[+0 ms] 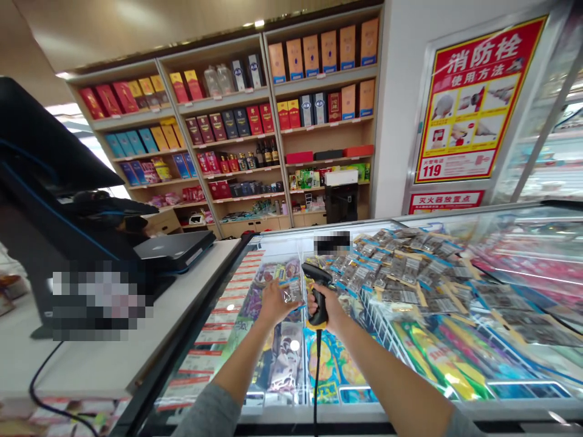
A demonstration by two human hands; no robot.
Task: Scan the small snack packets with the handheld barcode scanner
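Observation:
My right hand (331, 308) is wrapped round the handle of a black and yellow barcode scanner (320, 297), its cable hanging down toward me. Just left of it, my left hand (274, 304) grips a small clear packet (290, 290) with a blue edge and dark contents. The scanner's head is close to the packet; whether they touch I cannot tell. Both hands are above the glass top of a chest freezer. Many similar packets (405, 267) lie spread over the glass beyond and to the right of my right hand.
Through the glass show bagged frozen goods (286, 361) and a white wire basket divider (387, 328). On the left, a counter (182, 297) bears a black checkout terminal (50, 182) and a flat black device (175, 249). Shelves (237, 139) of boxed goods stand behind.

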